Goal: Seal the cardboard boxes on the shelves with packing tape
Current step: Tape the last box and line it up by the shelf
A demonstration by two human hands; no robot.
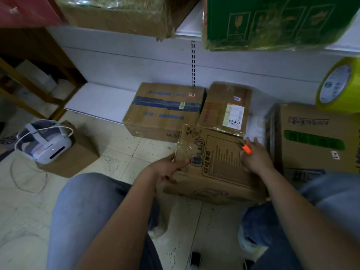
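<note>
A printed cardboard box (pixel 216 164) lies tilted on the floor between my knees. My left hand (pixel 169 170) grips its left edge, thumb on top near a patch of clear tape. My right hand (pixel 255 154) rests on the box's right side and holds a small orange cutter (pixel 247 149). A big roll of yellow packing tape (pixel 340 86) stands on the box with green print (pixel 315 137) at the right. On the low white shelf (pixel 101 100) sit a box with blue tape (pixel 163 110) and a smaller labelled box (pixel 226 108).
A white headset (pixel 44 143) with a cable rests on a small box (pixel 74 152) at the left. A wooden frame (pixel 29 75) stands at the far left. Wrapped boxes, one brown (pixel 116 14) and one green (pixel 276 20), overhang from the upper shelf.
</note>
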